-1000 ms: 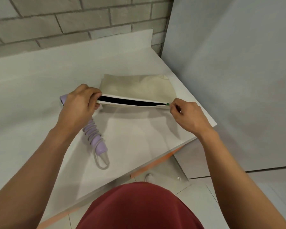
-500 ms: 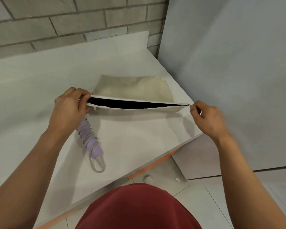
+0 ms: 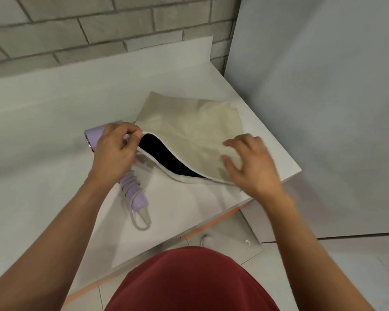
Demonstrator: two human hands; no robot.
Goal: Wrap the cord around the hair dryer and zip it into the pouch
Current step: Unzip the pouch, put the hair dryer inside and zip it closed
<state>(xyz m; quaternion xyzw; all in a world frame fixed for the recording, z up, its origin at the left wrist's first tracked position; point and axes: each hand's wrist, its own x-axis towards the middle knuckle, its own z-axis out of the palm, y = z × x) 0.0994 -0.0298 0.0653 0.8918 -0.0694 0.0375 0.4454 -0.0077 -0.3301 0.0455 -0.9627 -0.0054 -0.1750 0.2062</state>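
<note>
From my head camera, looking down, my left hand (image 3: pixel 115 151) pinches the upper lip of the flat beige fabric pouch (image 3: pixel 195 126) at the left end of its mouth, thumb and forefinger closed on the pale edging, so the black lining gapes. My right hand (image 3: pixel 249 167) lies over the pouch's top face near the other end of the mouth, fingers spread and straight and gripping nothing; it is blurred, so I cannot tell whether it presses the cloth or only hovers just above it. The pouch sits toward the right corner of the white worktop (image 3: pixel 43 131), and its mouth runs aslant from my left hand down toward the near edge, facing left and toward me. The lilac plastic hair dryer (image 3: pixel 134 195) lies outside the pouch, partly under my left hand, with the grey cord (image 3: pixel 130 186) already coiled round its handle and one loop trailing toward the near edge. Its long axis runs from the barrel on the far left to the handle end nearest me, so it lies just beside the open mouth. I judge that my left hand, much the nearer, would have to let go of the lip to slide the dryer in.
</note>
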